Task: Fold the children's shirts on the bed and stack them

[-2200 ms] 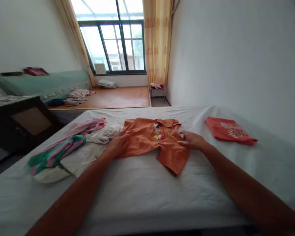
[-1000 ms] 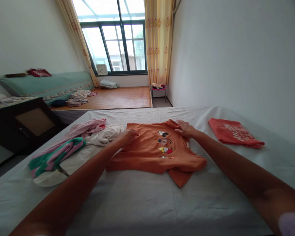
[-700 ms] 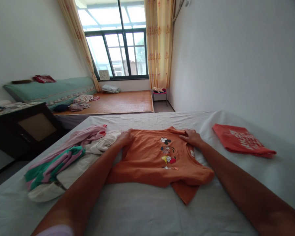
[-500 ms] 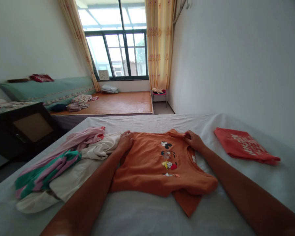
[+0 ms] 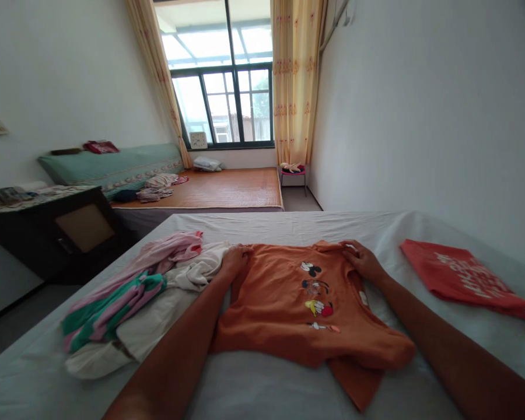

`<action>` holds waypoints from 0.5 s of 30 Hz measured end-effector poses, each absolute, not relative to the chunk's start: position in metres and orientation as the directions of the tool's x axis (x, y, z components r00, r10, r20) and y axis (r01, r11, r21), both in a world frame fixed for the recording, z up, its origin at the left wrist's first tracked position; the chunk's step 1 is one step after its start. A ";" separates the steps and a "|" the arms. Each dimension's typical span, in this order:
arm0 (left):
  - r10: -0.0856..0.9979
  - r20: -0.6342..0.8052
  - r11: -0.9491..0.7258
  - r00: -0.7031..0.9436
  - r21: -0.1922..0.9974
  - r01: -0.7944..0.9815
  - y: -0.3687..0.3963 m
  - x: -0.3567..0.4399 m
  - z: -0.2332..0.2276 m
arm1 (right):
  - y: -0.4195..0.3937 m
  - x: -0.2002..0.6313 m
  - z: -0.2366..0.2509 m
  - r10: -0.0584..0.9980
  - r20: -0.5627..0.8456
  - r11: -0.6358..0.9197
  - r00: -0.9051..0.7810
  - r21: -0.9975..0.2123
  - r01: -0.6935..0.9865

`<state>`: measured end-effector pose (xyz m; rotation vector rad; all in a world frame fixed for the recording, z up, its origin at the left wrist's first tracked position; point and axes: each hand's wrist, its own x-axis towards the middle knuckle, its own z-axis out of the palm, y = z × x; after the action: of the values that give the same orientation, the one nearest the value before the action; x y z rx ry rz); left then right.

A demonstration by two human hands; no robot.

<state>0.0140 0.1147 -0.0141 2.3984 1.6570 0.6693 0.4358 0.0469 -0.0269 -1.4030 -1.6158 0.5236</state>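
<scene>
- shirt (image 5: 275, 297): soft orange cloth, cartoon print, lying flat on a creased white sheet (image 5: 254, 391)
- left hand (image 5: 235, 260): curled over its hem; cannot tell if pinching
- right hand (image 5: 364, 262): pinching the far shoulder
- red cloth (image 5: 464, 274): folded flat

1. I had both arms stretched forward, the left forearm (image 5: 172, 350) slanting in from the bottom edge, the right forearm (image 5: 433, 335) from the lower right corner.
2. My left wrist (image 5: 222, 282) ran almost straight on from its forearm.
3. My left hand (image 5: 236, 260) was palm down, its fingers curled closed; the thumb was hard to make out.
4. My right hand (image 5: 364, 261) angled inward, fingers (image 5: 349, 244) partly bent, a narrow gap showing among them; whether they were pinched together, I couldn't tell.
5. I held the two hands well apart, nearly level with each other.
</scene>
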 end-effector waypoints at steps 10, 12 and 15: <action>0.872 0.470 -0.347 0.140 0.389 0.854 0.113 0.009 -0.001 | 0.067 0.428 -0.020 0.787 0.599 0.268 0.145 -0.544 0.795; 0.874 0.430 -0.394 0.229 0.348 0.851 0.109 0.013 0.001 | 0.064 0.423 -0.023 0.818 0.575 0.324 -0.031 -0.416 0.850; 0.813 0.284 -0.580 0.508 0.329 0.745 0.095 0.027 0.003 | 0.055 0.414 -0.033 0.876 0.364 0.443 -0.317 -0.344 0.828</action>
<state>0.0270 0.0952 0.0033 2.5816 1.3462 0.6188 0.4136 0.0553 -0.0328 -1.4273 -2.2004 0.1280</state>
